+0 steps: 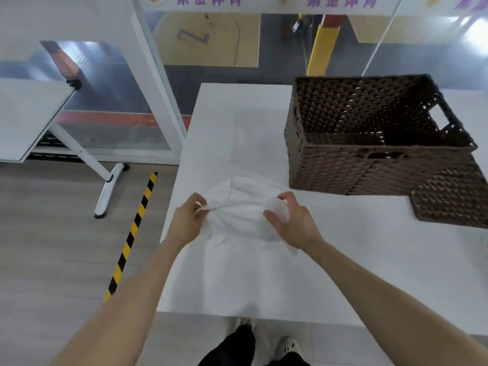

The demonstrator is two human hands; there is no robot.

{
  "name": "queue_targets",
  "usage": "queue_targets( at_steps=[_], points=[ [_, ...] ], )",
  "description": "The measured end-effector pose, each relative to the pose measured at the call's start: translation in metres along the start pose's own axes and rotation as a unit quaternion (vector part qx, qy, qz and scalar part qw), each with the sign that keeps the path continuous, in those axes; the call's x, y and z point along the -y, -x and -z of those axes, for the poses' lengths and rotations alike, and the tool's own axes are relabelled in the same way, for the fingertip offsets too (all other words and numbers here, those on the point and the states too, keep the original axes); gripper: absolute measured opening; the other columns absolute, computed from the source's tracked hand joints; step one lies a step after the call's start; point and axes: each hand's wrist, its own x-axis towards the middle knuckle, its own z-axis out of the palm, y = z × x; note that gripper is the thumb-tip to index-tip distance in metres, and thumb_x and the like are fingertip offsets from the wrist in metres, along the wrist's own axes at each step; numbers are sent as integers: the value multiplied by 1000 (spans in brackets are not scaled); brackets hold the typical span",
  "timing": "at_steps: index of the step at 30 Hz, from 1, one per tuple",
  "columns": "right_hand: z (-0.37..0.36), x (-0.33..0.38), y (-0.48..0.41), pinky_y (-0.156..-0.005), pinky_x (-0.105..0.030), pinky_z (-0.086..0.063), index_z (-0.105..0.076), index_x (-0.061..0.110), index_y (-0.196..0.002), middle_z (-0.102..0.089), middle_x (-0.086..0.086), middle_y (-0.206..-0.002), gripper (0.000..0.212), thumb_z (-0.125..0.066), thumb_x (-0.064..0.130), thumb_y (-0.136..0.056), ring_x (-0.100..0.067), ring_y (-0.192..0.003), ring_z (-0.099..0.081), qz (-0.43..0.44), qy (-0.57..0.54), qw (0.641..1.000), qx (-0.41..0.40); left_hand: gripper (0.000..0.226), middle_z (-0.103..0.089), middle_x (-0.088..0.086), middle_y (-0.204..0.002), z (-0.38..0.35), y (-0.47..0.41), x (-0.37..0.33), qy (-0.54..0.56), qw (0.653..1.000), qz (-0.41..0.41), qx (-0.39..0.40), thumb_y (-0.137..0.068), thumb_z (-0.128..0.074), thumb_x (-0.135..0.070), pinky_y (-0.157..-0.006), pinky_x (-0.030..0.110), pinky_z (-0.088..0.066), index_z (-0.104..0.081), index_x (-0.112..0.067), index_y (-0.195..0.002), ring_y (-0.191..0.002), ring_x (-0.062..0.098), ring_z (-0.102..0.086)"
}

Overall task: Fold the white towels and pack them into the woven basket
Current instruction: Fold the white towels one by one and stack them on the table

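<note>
A crumpled white towel lies on the white table in front of me. My left hand pinches its left edge between thumb and fingers. My right hand grips the bunched right side of the same towel. The dark brown woven basket stands to the right and farther back; its inside looks empty. Both hands are to the near left of the basket, apart from it.
A flat woven lid lies against the basket's near right corner. The table's left edge runs just beside my left hand. On the floor at left are a black-and-yellow tape strip and a tilted white table on wheels.
</note>
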Motion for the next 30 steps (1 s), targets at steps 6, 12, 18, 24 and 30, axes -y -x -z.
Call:
queue_targets(
  at_steps=[6,12,18,24,30],
  points=[
    [119,93,-106,-85,-36,-42,-67,20,-111,-67,-3,-114,25,-60,43,-106,-29,-112,-63,96,305,930,178,46,-70,-12,-95,144,-92,-102,-134,988,-64,35,-83,-73,-80,-80,39,-54,-69,-35,-93,-89,15,-65],
    [251,191,-196,-79,-43,-61,-65,18,-102,-65,-7,-104,15,-53,26,-106,-30,-95,-67,93,390,914,-61,27,-72,-1,-101,274,-178,-216,-298,941,-108,-117,-97,-72,-59,-79,34,-47,-69,-33,-93,-99,25,-68],
    [356,283,-195,-64,-32,-46,-69,13,-98,-65,-4,-85,22,-51,1,-94,-28,-76,-66,172,70,899,-397,18,-68,5,-84,387,-195,-320,-189,850,-188,-454,-94,-63,-27,-64,35,-39,-78,-21,-89,-78,30,-65],
    [336,279,-147,-74,-26,-43,-69,15,-120,-74,-1,-107,41,-51,-2,-87,-8,-90,-55,298,-25,818,-492,37,-80,1,-102,384,-162,-317,170,821,-335,-429,-80,-67,1,-71,30,-64,-86,-19,-104,-85,13,-77],
    [200,163,-94,-66,-33,-44,-60,14,-115,-67,-2,-107,35,-68,-7,-87,-22,-85,-62,262,29,876,-405,24,-74,-4,-126,271,-101,-183,63,882,-285,-369,-92,-71,-10,-107,3,-39,-84,-16,-112,-114,1,-63]
  ],
)
